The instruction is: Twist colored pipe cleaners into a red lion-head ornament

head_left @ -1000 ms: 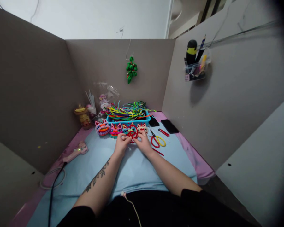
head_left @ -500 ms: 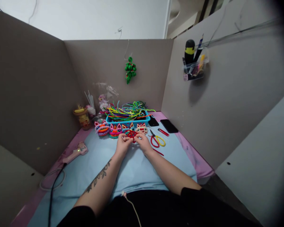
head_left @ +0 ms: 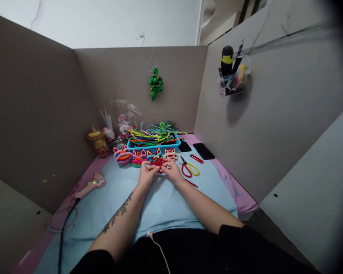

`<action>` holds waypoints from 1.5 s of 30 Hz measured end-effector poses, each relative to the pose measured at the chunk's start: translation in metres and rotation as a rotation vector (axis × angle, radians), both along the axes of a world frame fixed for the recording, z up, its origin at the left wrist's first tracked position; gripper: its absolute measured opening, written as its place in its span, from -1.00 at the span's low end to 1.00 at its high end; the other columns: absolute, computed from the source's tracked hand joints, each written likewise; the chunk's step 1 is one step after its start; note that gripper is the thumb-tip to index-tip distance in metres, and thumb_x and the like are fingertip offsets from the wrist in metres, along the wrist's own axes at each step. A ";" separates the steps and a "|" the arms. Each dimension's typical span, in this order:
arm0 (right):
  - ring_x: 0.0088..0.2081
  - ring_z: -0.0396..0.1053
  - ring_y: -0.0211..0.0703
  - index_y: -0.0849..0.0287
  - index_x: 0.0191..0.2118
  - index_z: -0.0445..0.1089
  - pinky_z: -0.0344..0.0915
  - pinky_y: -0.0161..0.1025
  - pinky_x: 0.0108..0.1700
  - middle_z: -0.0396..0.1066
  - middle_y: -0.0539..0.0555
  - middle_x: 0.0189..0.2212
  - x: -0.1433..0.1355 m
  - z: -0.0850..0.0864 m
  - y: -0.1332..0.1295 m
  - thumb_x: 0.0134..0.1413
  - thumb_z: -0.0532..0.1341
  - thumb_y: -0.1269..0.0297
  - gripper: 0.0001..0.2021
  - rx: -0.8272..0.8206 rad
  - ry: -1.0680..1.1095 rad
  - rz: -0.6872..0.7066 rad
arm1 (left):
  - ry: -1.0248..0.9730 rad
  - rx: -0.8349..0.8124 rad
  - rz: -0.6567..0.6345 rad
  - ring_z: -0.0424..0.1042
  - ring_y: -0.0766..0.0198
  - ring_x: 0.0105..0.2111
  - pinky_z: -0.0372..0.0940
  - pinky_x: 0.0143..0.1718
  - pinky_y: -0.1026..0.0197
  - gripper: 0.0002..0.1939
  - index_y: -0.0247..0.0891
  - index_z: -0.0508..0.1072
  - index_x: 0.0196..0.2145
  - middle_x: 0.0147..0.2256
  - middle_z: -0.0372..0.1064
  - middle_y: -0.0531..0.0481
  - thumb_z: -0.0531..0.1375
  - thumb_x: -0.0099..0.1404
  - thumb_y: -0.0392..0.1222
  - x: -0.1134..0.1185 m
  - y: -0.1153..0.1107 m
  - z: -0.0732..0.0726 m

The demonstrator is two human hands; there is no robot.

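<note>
A small red openwork piece (head_left: 158, 163) is held up between both hands at the middle of the table. My left hand (head_left: 148, 173) pinches its left side, and my right hand (head_left: 171, 171) pinches its right side. Directly behind the hands stand several colourful animal-head figures (head_left: 122, 155) made of fuzzy stems. Right of my right hand lie scissors (head_left: 190, 168) with one red and one yellow handle, and a short red stem (head_left: 191, 183). The fine details of the red piece are too small to tell.
A blue basket (head_left: 154, 148) of colourful stems stands at the back. Two dark phones (head_left: 203, 151) and a red cutter (head_left: 197, 158) lie to the right. At left are a pink glue gun (head_left: 91, 185) with its cable and a brown cup (head_left: 99, 144).
The view has shifted slightly. Both hands still grip the red piece, which looks turned a little between the fingers.
</note>
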State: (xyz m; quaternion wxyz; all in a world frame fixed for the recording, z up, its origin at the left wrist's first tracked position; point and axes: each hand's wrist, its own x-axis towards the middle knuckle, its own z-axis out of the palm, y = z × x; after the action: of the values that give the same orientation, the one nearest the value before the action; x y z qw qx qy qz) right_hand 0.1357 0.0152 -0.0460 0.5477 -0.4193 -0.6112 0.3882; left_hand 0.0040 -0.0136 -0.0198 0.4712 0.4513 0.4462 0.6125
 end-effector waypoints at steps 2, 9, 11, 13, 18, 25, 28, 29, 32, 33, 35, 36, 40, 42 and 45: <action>-0.02 0.23 -0.06 0.17 -0.57 0.36 0.22 -0.18 -0.08 0.19 0.11 -0.06 0.001 0.005 -0.004 -0.15 0.21 0.25 -0.88 0.025 -0.042 -0.022 | 0.030 0.006 -0.011 0.33 0.40 -0.63 0.14 -0.55 0.39 -0.49 -0.17 0.05 -0.34 -0.60 0.35 0.20 0.32 -0.11 -0.14 0.000 -0.001 0.000; 0.05 0.13 -0.02 0.13 -0.58 0.39 0.02 -0.08 0.13 0.16 0.10 -0.06 0.003 0.017 -0.011 -0.19 0.23 0.36 -0.94 0.197 -0.188 -0.177 | 0.114 0.026 0.015 0.33 0.39 -0.64 0.12 -0.57 0.39 -0.49 -0.17 0.05 -0.32 -0.59 0.34 0.19 0.31 -0.10 -0.14 0.001 0.000 -0.003; 0.01 0.17 -0.03 0.12 -0.57 0.40 0.05 -0.08 0.12 0.18 0.10 -0.09 0.002 0.016 -0.009 -0.17 0.24 0.33 -0.94 0.171 -0.162 -0.170 | 0.082 0.015 0.011 0.34 0.38 -0.62 0.13 -0.55 0.39 -0.49 -0.17 0.05 -0.32 -0.59 0.36 0.18 0.31 -0.10 -0.14 0.000 0.001 -0.003; 0.01 0.18 -0.04 0.11 -0.51 0.41 0.05 -0.08 0.12 0.20 0.09 -0.11 0.003 0.015 -0.007 -0.17 0.25 0.30 -0.97 0.164 -0.132 -0.170 | 0.060 0.006 0.015 0.35 0.38 -0.61 0.14 -0.53 0.38 -0.49 -0.17 0.05 -0.33 -0.58 0.37 0.16 0.31 -0.10 -0.13 -0.001 0.002 -0.002; 0.07 0.12 -0.06 0.08 -0.44 0.44 0.00 -0.11 0.15 0.20 0.08 -0.09 0.010 0.013 0.000 -0.14 0.26 0.24 -0.92 0.170 -0.120 -0.134 | 0.061 0.003 -0.004 0.35 0.38 -0.60 0.15 -0.51 0.37 -0.50 -0.18 0.06 -0.33 -0.59 0.37 0.16 0.32 -0.11 -0.13 -0.007 0.005 -0.001; 0.10 0.10 -0.06 0.09 -0.39 0.44 -0.02 -0.09 0.16 0.19 0.08 -0.04 0.016 0.015 0.003 -0.18 0.29 0.22 -0.86 0.166 -0.133 -0.067 | 0.071 0.024 -0.040 0.34 0.40 -0.61 0.19 -0.48 0.35 -0.49 -0.18 0.05 -0.32 -0.60 0.37 0.17 0.31 -0.10 -0.16 -0.010 0.008 -0.004; 0.09 0.10 -0.05 0.10 -0.44 0.44 -0.05 -0.08 0.17 0.20 0.09 -0.03 0.017 0.013 0.006 -0.19 0.29 0.20 -0.87 0.138 -0.143 -0.009 | 0.102 0.037 -0.072 0.32 0.41 -0.64 0.15 -0.54 0.37 -0.51 -0.19 0.06 -0.32 -0.61 0.35 0.19 0.30 -0.10 -0.18 -0.010 0.006 -0.004; 0.09 0.11 -0.06 0.10 -0.45 0.44 -0.05 -0.08 0.17 0.20 0.09 -0.03 0.017 0.011 0.007 -0.19 0.29 0.19 -0.87 0.124 -0.144 0.017 | 0.112 0.040 -0.084 0.31 0.41 -0.65 0.14 -0.55 0.38 -0.52 -0.19 0.06 -0.32 -0.61 0.34 0.19 0.30 -0.10 -0.18 -0.009 0.006 -0.003; 0.09 0.13 -0.05 0.12 -0.45 0.43 -0.03 -0.08 0.15 0.19 0.10 0.01 0.017 0.009 0.008 -0.16 0.27 0.19 -0.87 0.076 -0.133 0.089 | 0.122 0.040 -0.105 0.31 0.41 -0.65 0.12 -0.57 0.39 -0.52 -0.19 0.08 -0.33 -0.62 0.34 0.19 0.30 -0.12 -0.19 -0.009 0.004 -0.002; 0.10 0.13 -0.05 0.12 -0.45 0.43 -0.02 -0.07 0.13 0.19 0.10 0.02 0.017 0.009 0.008 -0.16 0.26 0.19 -0.87 0.056 -0.124 0.108 | 0.122 0.038 -0.107 0.31 0.40 -0.65 0.12 -0.57 0.39 -0.51 -0.19 0.08 -0.33 -0.62 0.33 0.19 0.31 -0.13 -0.18 -0.009 0.004 -0.002; 0.10 0.13 -0.04 0.13 -0.46 0.42 0.04 -0.08 0.10 0.19 0.11 0.03 0.016 0.010 0.006 -0.16 0.26 0.19 -0.87 0.016 -0.093 0.131 | 0.129 0.033 -0.113 0.31 0.40 -0.65 0.12 -0.57 0.38 -0.51 -0.19 0.09 -0.33 -0.62 0.33 0.19 0.31 -0.13 -0.18 -0.009 0.003 -0.001; 0.09 0.14 -0.03 0.14 -0.47 0.41 0.07 -0.08 0.07 0.19 0.11 0.03 0.015 0.010 0.005 -0.17 0.26 0.20 -0.87 0.000 -0.070 0.138 | 0.137 0.032 -0.120 0.31 0.40 -0.65 0.12 -0.57 0.38 -0.52 -0.19 0.09 -0.33 -0.62 0.33 0.19 0.31 -0.12 -0.18 -0.009 0.002 0.000; 0.05 0.19 -0.04 0.16 -0.52 0.38 0.13 -0.12 0.02 0.22 0.12 0.00 0.010 0.011 0.002 -0.20 0.25 0.22 -0.87 -0.045 0.021 0.126 | 0.161 0.034 -0.151 0.30 0.41 -0.65 0.12 -0.58 0.38 -0.53 -0.20 0.09 -0.34 -0.63 0.32 0.20 0.31 -0.12 -0.19 -0.007 0.001 0.000; 0.05 0.20 -0.05 0.16 -0.53 0.37 0.09 -0.12 0.07 0.24 0.12 -0.03 0.008 0.011 0.002 -0.20 0.24 0.23 -0.88 -0.055 0.037 0.102 | 0.167 0.041 -0.152 0.29 0.41 -0.66 0.11 -0.58 0.39 -0.53 -0.19 0.09 -0.34 -0.63 0.31 0.20 0.30 -0.11 -0.20 -0.006 0.000 0.000; 0.04 0.20 -0.07 0.16 -0.54 0.38 0.02 -0.14 0.11 0.26 0.11 -0.08 0.007 0.011 0.002 -0.18 0.23 0.24 -0.89 -0.038 0.006 0.086 | 0.180 0.057 -0.142 0.27 0.42 -0.66 0.09 -0.59 0.39 -0.55 -0.19 0.08 -0.34 -0.63 0.31 0.20 0.29 -0.09 -0.20 -0.005 -0.001 0.001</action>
State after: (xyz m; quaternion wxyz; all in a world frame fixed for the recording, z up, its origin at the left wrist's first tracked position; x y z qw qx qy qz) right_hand 0.1432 0.0171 -0.0354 0.5243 -0.4016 -0.6196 0.4241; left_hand -0.0011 -0.0146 -0.0186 0.4586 0.5480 0.4361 0.5471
